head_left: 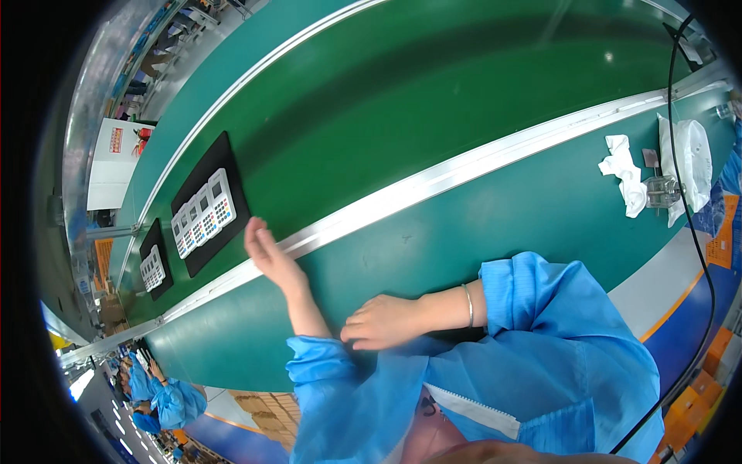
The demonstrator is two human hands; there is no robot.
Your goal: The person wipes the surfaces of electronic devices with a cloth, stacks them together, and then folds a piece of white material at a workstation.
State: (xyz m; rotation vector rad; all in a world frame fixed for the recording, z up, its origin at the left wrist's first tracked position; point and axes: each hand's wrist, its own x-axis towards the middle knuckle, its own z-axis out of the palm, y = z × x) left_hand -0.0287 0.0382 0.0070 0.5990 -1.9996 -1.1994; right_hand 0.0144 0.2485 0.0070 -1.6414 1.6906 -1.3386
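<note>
Two bare hands at this bench, and closest in is the right hand [382, 323]: resting on the teal worktop [502, 209], forearm laid sideways, silver bangle [468, 305] on the wrist. Fingers are loosely bent, palm side hidden, so I can't tell if it's gripping something. Left hand [267, 249] is farther out by the metal rail [433, 185], a bit blurry, fingers close together and slightly curled, pointing away from the body.

Just past those fingertips there's a black mat [219, 155] on the green conveyor belt [425, 100], with white keypad handsets [204, 213] packed side by side in a slanted row. Each has a small dark screen at the far end, then a grid of tiny buttons, some red, some blue.

Beyond that, a second black mat [156, 232] carries more white handsets [153, 268], too small to make out properly. Way off, a co-worker [179, 404] in blue.
</note>
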